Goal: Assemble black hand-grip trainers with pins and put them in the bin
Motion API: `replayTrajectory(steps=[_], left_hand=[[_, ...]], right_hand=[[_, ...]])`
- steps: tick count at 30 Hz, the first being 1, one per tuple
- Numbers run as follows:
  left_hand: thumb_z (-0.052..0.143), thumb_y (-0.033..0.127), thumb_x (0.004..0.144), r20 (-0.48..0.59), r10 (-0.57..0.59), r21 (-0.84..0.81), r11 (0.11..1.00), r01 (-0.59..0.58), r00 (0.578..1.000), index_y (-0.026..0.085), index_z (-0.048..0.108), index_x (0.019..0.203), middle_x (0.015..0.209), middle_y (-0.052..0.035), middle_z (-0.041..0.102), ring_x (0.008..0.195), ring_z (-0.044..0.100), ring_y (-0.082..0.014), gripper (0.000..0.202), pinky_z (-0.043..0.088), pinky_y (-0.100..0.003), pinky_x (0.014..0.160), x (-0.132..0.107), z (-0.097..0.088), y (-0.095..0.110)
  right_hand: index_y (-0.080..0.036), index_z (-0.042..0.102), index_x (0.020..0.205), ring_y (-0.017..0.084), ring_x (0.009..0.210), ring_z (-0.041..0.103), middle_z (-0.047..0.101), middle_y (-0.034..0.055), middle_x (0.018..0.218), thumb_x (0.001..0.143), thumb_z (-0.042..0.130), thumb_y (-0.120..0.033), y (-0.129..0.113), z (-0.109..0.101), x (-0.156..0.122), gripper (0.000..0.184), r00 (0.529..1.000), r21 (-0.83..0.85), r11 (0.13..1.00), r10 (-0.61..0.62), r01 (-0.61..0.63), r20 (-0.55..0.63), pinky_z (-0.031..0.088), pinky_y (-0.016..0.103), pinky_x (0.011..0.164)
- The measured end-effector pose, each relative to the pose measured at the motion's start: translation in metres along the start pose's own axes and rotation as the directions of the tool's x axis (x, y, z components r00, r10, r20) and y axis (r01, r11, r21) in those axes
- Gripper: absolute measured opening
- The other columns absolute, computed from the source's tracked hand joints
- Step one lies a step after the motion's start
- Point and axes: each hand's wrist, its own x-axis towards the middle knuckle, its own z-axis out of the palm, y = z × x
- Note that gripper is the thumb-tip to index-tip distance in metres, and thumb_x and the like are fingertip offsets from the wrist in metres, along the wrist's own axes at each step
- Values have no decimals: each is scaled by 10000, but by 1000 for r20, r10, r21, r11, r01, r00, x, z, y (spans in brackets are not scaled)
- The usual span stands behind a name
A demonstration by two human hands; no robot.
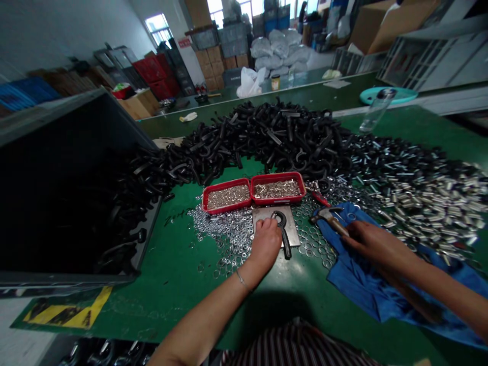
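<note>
My left hand grips a black J-shaped hook bolt on a small steel plate, with the bolt's curved end upward and its shank past the plate's near edge. My right hand closes on the handle of a claw hammer, whose steel head is raised slightly above a crumpled blue cloth. Loose silver washers lie around the plate. Two joined red trays of small silver parts stand just beyond it.
A large heap of black hook bolts curves across the green workbench, with silver cylinders to the right. A black bin filled with bolts stands at left. A glass bottle and teal dish stand beyond.
</note>
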Motion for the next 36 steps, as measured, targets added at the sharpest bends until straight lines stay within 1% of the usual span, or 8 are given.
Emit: replayTrajectory(steps=[5,9,12,15,20,26,32,36], left_hand=[[524,153,941,-19,36,-17,999,-36,999,151,639,886,945,-78,614,931,528,-245,127,411,-409,850,4,-15,-2],[533,214,936,-99,-267,-446,873,197,959,192,634,909,908,-62,665,920,603,-224,106,444,-399,885,-22,-30,-17],[574,282,903,106,-545,-870,354,343,832,187,615,874,838,-37,703,757,659,-174,108,506,-316,752,-41,-29,-30],[656,339,846,336,-549,-941,-176,287,765,164,609,884,842,-49,736,669,674,-147,185,532,-287,699,-49,-21,-35],[760,293,762,451,-513,-838,-526,147,731,146,645,900,856,-33,718,724,671,-113,233,546,-321,863,-46,-13,-35],[764,297,761,446,-538,-870,-448,206,715,149,693,930,862,-33,707,784,663,-126,236,530,-315,864,-48,-8,-47],[763,308,767,356,-551,-933,-258,252,755,165,677,954,844,-23,704,768,659,-130,251,517,-290,811,-38,-17,-68],[691,324,830,299,-477,-954,-122,275,826,161,664,936,861,-50,723,756,676,-157,196,528,-297,759,-9,-21,-74]], right_hand=[[-165,655,958,235,711,656,700,111,837,884,538,-572,-11,-25,11,430,938,551,781,121,-292,325,502,326,570],[-186,629,936,195,636,647,681,76,777,917,476,-636,-35,-36,-1,476,839,719,503,23,-479,543,520,305,525],[-205,575,1009,161,597,629,675,44,820,917,475,-656,-62,-34,-10,471,895,753,554,-31,-355,445,536,301,551],[-218,565,974,155,588,593,630,14,755,943,436,-640,-90,-28,-11,442,950,641,755,-80,-140,302,478,279,531],[-239,515,935,191,656,605,607,23,729,1014,310,-540,-122,-23,1,373,988,423,898,-151,121,39,452,310,619],[-225,512,868,205,642,618,626,43,717,1002,339,-529,-129,-22,23,374,953,300,951,-157,75,260,440,297,593],[-226,517,861,188,635,596,609,35,697,981,381,-575,-124,-14,28,394,979,352,934,-122,58,163,425,273,588],[-210,530,842,123,484,480,521,-19,606,936,397,-683,-113,-6,29,500,910,613,767,-97,-190,403,339,225,435]])
